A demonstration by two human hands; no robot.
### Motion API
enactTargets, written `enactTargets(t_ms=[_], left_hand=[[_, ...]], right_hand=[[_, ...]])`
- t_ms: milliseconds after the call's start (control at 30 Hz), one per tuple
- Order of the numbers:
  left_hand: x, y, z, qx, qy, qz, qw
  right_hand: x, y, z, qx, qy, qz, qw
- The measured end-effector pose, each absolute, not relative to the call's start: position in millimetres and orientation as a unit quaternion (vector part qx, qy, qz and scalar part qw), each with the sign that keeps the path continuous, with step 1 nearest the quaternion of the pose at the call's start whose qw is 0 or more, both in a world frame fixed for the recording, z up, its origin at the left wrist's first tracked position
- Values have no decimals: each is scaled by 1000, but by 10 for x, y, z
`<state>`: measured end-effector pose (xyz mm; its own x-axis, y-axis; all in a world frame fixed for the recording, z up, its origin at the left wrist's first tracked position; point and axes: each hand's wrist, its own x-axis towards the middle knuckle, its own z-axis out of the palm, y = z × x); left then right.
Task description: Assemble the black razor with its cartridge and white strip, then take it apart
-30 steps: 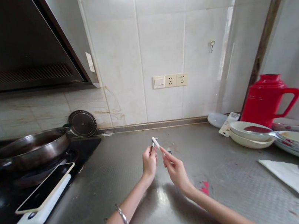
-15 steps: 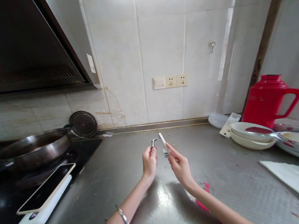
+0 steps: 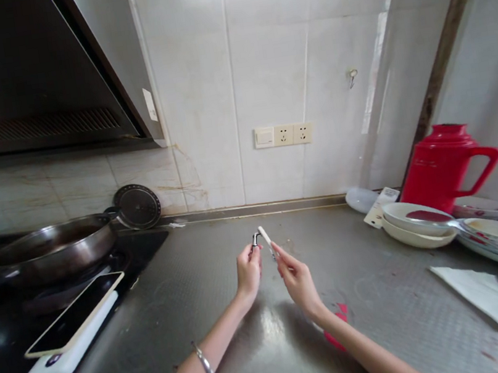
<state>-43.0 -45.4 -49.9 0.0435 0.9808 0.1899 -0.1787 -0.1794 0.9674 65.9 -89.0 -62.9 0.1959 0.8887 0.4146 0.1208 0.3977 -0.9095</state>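
My left hand (image 3: 248, 274) is closed around a small silver-and-dark tool with a bent tip (image 3: 256, 239); its exact kind does not show. The tool points up and away from me, above the steel counter (image 3: 205, 268). Just right of it, my right hand (image 3: 298, 279) pinches a slim white stick with a rounded end (image 3: 264, 234), tilted up to the left. The stick's end is very close to the bent tip; I cannot tell whether they touch. A pink-red patterned item (image 3: 339, 332) lies partly hidden under my right forearm.
At left, a steel pan (image 3: 57, 249) sits on the stove, with a phone (image 3: 78, 315) on a white power bank (image 3: 74, 346) nearby. On the right are a red thermos jug (image 3: 440, 167), stacked bowls (image 3: 418, 239) and a white paper sheet (image 3: 495, 299).
My right hand has moved slightly left, bringing the white stick's end over to the bent tip of the tool. My left hand has stayed nearly still.
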Motion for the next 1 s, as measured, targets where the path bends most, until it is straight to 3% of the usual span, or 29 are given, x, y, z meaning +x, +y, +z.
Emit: enactTargets(t_ms=[433,1000], left_hand=[[-424,-458,-505,517,397,568,502],[-423,-463,-516,503,389,565,526]], right_hand=[[688,-888,-662,-464,-605,269,588],[675,-863,-716,-460,-560,317,611]])
